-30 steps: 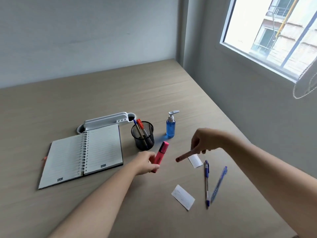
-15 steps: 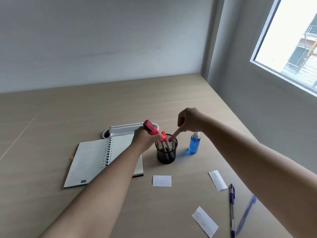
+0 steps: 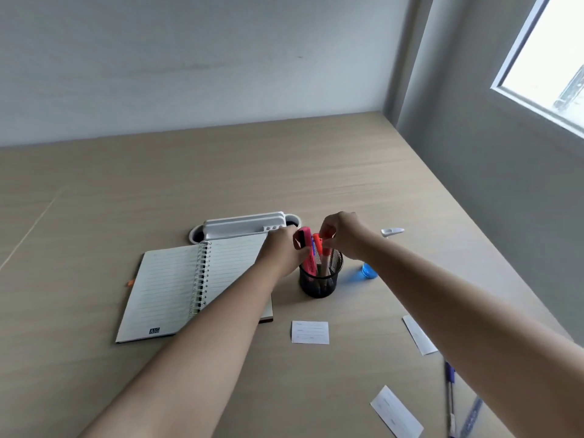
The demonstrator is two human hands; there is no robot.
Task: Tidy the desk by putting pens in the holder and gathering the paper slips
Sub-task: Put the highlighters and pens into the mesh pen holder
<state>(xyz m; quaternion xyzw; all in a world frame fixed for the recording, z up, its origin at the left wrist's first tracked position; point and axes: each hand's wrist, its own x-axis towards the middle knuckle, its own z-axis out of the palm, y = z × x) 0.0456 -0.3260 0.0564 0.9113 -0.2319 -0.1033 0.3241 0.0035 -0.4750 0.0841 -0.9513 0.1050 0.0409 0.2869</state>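
Observation:
A black mesh pen holder [image 3: 320, 284] stands at the desk's middle, with an orange pen [image 3: 318, 248] and other pens in it. My left hand [image 3: 281, 252] grips a pink highlighter [image 3: 306, 248], whose lower end is inside the holder. My right hand [image 3: 343, 235] pinches the top of the orange pen from the right. Three white paper slips lie on the desk: one [image 3: 310, 332] in front of the holder, one [image 3: 419, 335] by my right forearm, one [image 3: 396, 412] near the front. A dark blue pen [image 3: 450, 399] and a light blue pen [image 3: 472, 417] lie at the lower right.
An open spiral notebook [image 3: 170, 292] lies left of the holder, partly under my left forearm. Behind it sits a white plastic tray [image 3: 243, 226]. A blue pump bottle [image 3: 368, 272] stands right of the holder, mostly hidden by my right arm. The wall runs along the desk's right edge.
My left hand has lifted the pink highlighter from the desk to the holder and tipped it upright into it. My right hand went from pointing at the pens to pinching the orange one.

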